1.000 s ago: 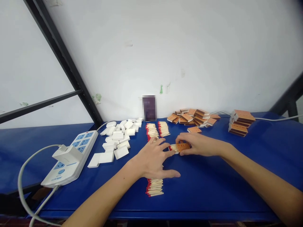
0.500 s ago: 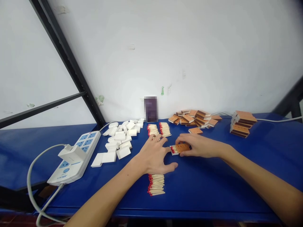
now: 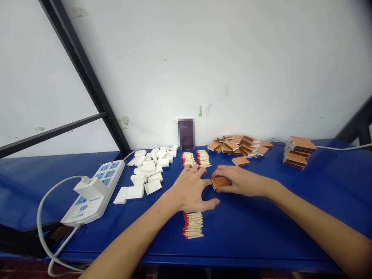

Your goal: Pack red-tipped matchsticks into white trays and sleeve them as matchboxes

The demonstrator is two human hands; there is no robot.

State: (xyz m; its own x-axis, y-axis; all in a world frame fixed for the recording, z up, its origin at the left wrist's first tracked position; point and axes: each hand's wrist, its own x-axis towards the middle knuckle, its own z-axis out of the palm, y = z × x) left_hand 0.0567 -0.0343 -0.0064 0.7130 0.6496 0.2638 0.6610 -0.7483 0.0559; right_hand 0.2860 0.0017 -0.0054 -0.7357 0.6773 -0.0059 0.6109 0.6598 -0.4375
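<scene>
My right hand (image 3: 238, 180) lies on the blue table (image 3: 261, 224) with its fingers closed round a small orange matchbox (image 3: 220, 182). My left hand (image 3: 192, 188) rests flat beside it, fingers spread, one fingertip touching the box's left end. A row of red-tipped matches (image 3: 192, 229) lies just below my left hand. Two more bundles of matches (image 3: 195, 159) sit beyond my fingers.
Several white inner trays (image 3: 147, 172) are heaped at the left centre. A white power strip (image 3: 95, 190) with a plug and cable lies further left. Orange matchboxes are piled at the back (image 3: 240, 145) and stacked at the right (image 3: 298, 151). A dark card (image 3: 186, 133) leans on the wall.
The matchbox stood partly open with match heads showing at its left end; now it is closed. My left hand has drawn back slightly toward the box.
</scene>
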